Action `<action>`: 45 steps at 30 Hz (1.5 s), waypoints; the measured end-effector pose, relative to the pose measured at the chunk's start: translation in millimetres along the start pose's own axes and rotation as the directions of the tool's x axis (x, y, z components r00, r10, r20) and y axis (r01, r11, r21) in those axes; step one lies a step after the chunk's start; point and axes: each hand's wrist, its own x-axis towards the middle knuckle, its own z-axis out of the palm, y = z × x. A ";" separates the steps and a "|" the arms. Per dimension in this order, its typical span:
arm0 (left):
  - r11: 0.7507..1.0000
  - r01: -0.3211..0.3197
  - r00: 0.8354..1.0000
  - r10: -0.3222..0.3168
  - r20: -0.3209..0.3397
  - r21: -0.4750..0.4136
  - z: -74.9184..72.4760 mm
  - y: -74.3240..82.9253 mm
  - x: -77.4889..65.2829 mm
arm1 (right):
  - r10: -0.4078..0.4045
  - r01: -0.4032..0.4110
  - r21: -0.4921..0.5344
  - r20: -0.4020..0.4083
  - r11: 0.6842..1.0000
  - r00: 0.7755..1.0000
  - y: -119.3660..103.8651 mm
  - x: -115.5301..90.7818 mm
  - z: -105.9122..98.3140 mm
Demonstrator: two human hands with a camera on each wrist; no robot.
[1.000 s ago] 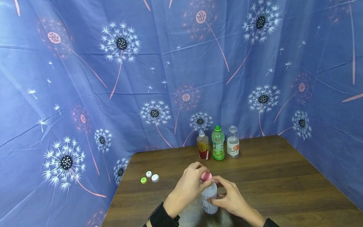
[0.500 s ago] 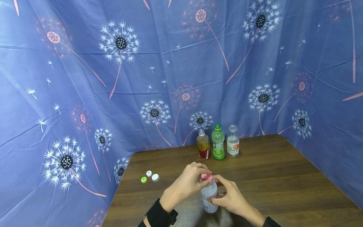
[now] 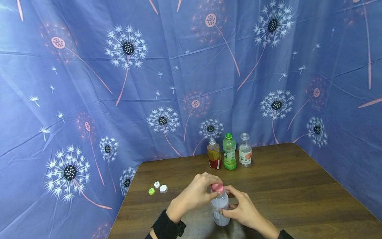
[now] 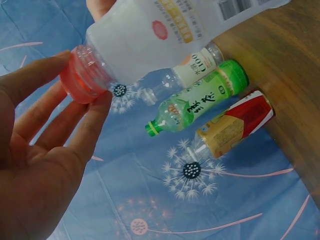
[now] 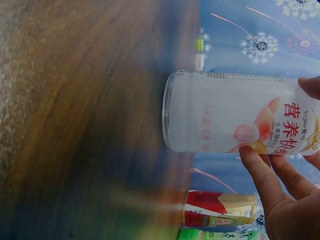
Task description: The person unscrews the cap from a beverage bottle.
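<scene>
A plastic drink bottle (image 3: 220,212) with a whitish body and printed label stands upright on the table. At its top, my left hand (image 3: 195,193) pinches the pink cap (image 3: 217,188) between thumb and fingers. The left wrist view shows that cap (image 4: 80,82) on the bottle's neck, with the fingertips around its rim. My right hand (image 3: 243,209) grips the bottle from the right, thumb low and index finger near the neck. In the right wrist view, fingertips of the right hand (image 5: 287,195) touch the bottle's label (image 5: 277,125).
Along the back of the brown wooden table (image 3: 298,186) stand three uncapped bottles: a yellow and red one (image 3: 214,155), a green one (image 3: 229,152) and a clear one (image 3: 245,152). A green cap (image 3: 151,191) and two white caps (image 3: 163,189) lie left. Behind hangs a blue dandelion curtain (image 3: 191,79).
My left wrist has shifted slightly left, and its fingers sit differently around the pink cap. The right hand and the bottle have stayed nearly in place.
</scene>
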 end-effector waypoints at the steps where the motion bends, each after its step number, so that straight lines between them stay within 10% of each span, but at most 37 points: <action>1: 1.000 0.008 1.000 -0.008 -0.007 0.004 1.0 -0.1 -0.6 | 0.003 -0.003 0.006 0.003 1.000 1.000 0.5 -0.2 0.1; 18: 0.954 0.136 0.965 -0.067 -0.255 0.266 22.9 13.8 -5.4 | -0.011 0.011 0.029 -0.010 1.000 1.000 1.6 -4.8 2.2; 45: 0.978 0.124 0.991 -0.115 -0.063 0.167 5.9 13.3 0.6 | -0.109 0.109 0.010 -0.018 0.994 0.994 -2.1 -1.2 2.4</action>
